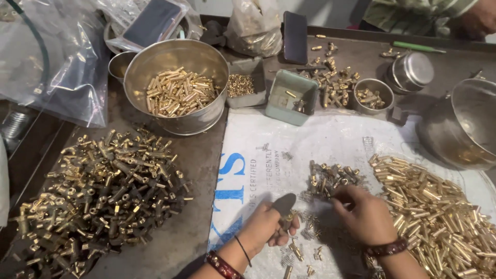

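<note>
My left hand [269, 223] rests on a white woven sack [320, 144] and pinches a small brass fitting [289, 216] between dark-covered thumb and fingers. My right hand [364, 213] reaches with closed fingertips into a small cluster of brass pieces [330, 178] just ahead of it; whether it holds one I cannot tell. A few small springs and brass bits [305, 247] lie scattered between the two hands. To the right of my right hand spreads a wide heap of brass tubes [439, 212].
A big pile of assembled brass fittings [101, 188] covers the table's left. Behind stand a steel bowl of brass tubes [178, 90], a grey tray [247, 82], a green tray [292, 97], small steel cups [373, 95], a large steel pot [462, 126], plastic bags and a dark phone [295, 37]. Another person's arm [478, 18] is at far right.
</note>
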